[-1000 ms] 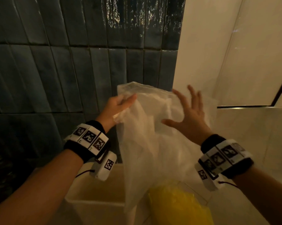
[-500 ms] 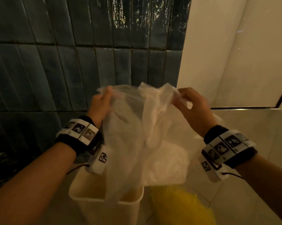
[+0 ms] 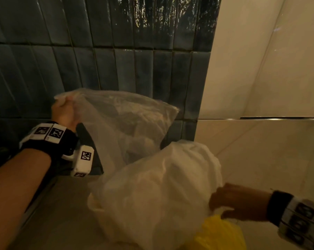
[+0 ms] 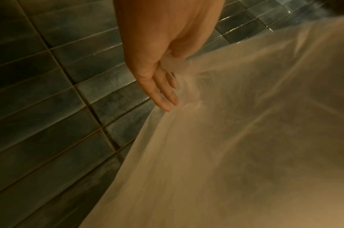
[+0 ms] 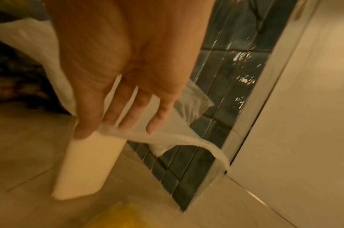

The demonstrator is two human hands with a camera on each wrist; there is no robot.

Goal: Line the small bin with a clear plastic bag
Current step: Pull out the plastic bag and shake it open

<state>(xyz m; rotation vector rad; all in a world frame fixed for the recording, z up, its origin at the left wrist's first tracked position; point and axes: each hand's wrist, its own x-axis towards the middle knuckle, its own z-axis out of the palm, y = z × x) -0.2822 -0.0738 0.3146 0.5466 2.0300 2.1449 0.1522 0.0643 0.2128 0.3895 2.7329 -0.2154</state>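
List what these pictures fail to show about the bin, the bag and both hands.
- Small bin: hidden under the clear plastic bag in the head view; the right wrist view shows one blurred side only, so whether the bag sits inside cannot be told.
- Left hand: its pinch is veiled by plastic in the head view.
- Right hand: fingertips buried in the bag in the head view.
- Yellow bag: cut off by the bottom edge.

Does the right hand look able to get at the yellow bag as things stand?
Probably yes: the right hand sits just above the yellow bag with nothing between, but its fingers grip the clear bag.
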